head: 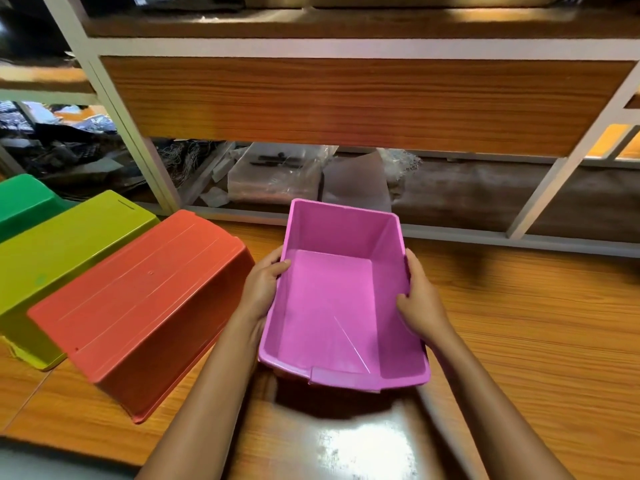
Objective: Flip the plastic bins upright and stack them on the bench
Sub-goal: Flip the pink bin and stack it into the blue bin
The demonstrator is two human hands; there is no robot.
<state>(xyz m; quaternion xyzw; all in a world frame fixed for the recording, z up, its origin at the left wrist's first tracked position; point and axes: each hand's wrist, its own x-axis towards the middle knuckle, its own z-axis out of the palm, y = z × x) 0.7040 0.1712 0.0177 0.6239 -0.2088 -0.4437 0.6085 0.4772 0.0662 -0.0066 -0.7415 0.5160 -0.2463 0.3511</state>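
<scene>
The wooden surface (519,341) carries three upturned bins in a row at the left, the orange bin (145,306) nearest the hands, the yellow-green bin (62,251) touching it behind, and the green bin (24,199) farthest back at the frame's edge. The pink bin (343,299) sits mouth-up between both forearms, which reach forward from the bottom edge; whether its base touches the wood is unclear. The left hand (261,289) clamps the left rim, thumb inside the wall, and the right hand (420,299) grips the right rim, thumb hooked inside, fingers (412,261) closed over the edge
</scene>
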